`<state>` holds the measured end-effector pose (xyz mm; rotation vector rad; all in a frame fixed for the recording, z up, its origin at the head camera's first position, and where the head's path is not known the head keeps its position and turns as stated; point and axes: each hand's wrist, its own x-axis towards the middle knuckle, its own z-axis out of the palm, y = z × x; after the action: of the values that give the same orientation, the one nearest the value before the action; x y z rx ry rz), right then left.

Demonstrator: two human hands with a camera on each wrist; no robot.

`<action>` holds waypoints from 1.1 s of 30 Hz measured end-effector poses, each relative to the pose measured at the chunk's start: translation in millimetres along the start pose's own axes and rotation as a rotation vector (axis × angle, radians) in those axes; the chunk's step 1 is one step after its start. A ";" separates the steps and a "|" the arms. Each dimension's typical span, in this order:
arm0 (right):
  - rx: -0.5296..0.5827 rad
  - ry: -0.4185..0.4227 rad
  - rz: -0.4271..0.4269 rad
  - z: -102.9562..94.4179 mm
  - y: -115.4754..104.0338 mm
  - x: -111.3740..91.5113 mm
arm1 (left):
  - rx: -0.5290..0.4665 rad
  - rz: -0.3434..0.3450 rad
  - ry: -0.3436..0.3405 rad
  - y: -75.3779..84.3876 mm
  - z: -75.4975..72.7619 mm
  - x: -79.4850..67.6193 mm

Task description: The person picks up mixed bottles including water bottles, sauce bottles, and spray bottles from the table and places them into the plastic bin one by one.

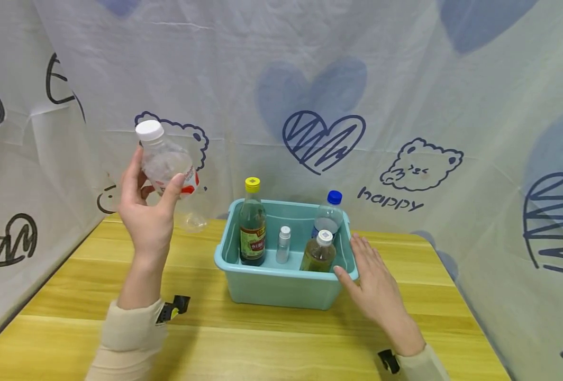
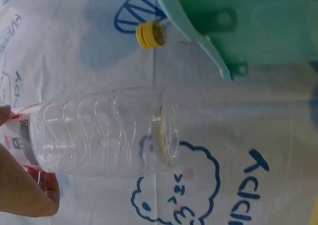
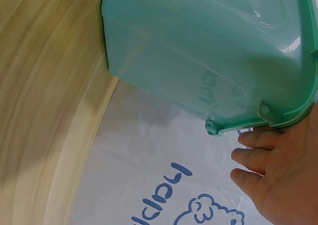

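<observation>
My left hand [image 1: 145, 214] grips a clear plastic bottle [image 1: 167, 164] with a white cap and a red and white label. It is raised above the table, left of a teal plastic tub [image 1: 283, 288]. The left wrist view shows the ribbed, see-through lower part of the clear bottle [image 2: 99, 133]. My right hand [image 1: 374, 288] rests at the tub's right corner, fingers straight along the rim and thumb at the near edge. Inside the tub stand a yellow-capped sauce bottle [image 1: 253, 233], a small white-capped bottle [image 1: 283, 246], a blue-capped bottle [image 1: 328, 217] and a white-capped bottle of brownish liquid [image 1: 318, 254].
The tub stands on a wooden table [image 1: 243, 344]. Behind the table hangs a pale cloth [image 1: 243, 69] with drawn hearts and bears, and it also closes in the left and right sides.
</observation>
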<state>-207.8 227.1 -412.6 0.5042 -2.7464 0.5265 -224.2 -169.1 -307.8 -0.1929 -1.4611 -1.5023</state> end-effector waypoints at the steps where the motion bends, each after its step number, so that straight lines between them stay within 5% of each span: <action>1: 0.001 0.000 -0.001 -0.1 0.0 0.0 | -0.021 -0.003 -0.003 2.6 2.6 -1.3; 12: 0.004 0.006 -0.002 -0.5 1.0 -0.7 | -0.119 -0.007 -0.176 19.6 25.6 -16.4; 33: 0.010 0.006 -0.006 0.0 2.0 -1.3 | -0.070 -0.106 -0.497 12.2 59.6 -44.7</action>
<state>-207.4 229.3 -413.7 0.5124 -2.7369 0.5401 -223.1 -94.0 -315.3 -0.5716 -1.8301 -1.6679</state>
